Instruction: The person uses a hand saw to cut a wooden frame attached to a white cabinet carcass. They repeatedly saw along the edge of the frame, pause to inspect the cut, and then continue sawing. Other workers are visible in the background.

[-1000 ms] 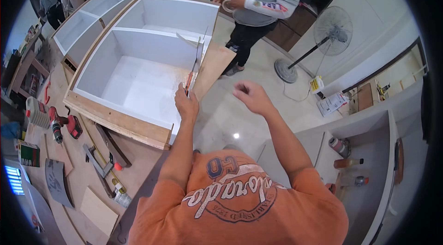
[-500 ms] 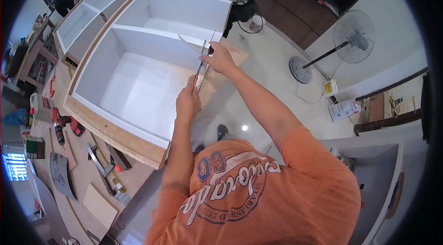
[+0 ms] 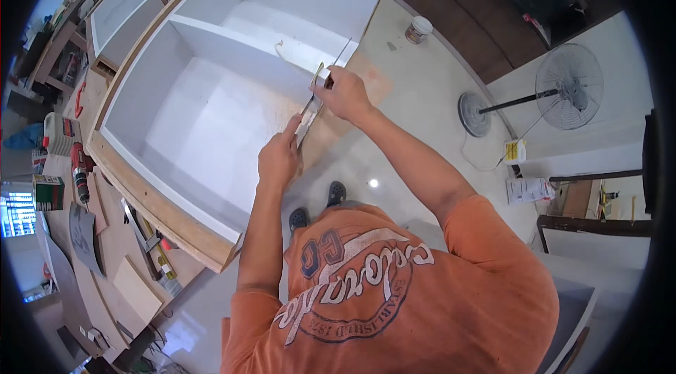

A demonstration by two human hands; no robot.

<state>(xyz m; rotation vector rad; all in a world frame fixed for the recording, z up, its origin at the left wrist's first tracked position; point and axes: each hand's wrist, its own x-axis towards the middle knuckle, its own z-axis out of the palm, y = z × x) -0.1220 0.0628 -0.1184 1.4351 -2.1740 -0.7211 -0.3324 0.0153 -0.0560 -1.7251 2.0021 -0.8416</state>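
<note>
A white-painted wooden cabinet [image 3: 204, 127] lies open side up on the workbench, split by a white divider [image 3: 239, 57]. At its right edge my right hand [image 3: 345, 96] is closed in a pinch on a thin strip [image 3: 318, 75]. A pale curled sliver [image 3: 285, 55] and a thin dark line stick out past the fingers. Lower on the same edge my left hand [image 3: 279, 159] is closed, its index finger pointing along the edge. A narrow dark piece runs between both hands; what exactly the left fingers grip is hidden. Fine dust lies inside the cabinet by the edge.
A red-and-black cordless drill [image 3: 80, 173], a white jug [image 3: 60, 133], a green box [image 3: 48, 193], a try square [image 3: 150, 240] and loose panels [image 3: 134, 289] lie on the left. Another cabinet [image 3: 123, 22] stands beyond. A pedestal fan [image 3: 486, 108] and a white bucket [image 3: 418, 29] stand on the right.
My view has shifted, so the cabinet sits higher and larger. Both hands stay at the same edge. The orange bit by my left fingers no longer shows, and the person beyond is mostly out of view.
</note>
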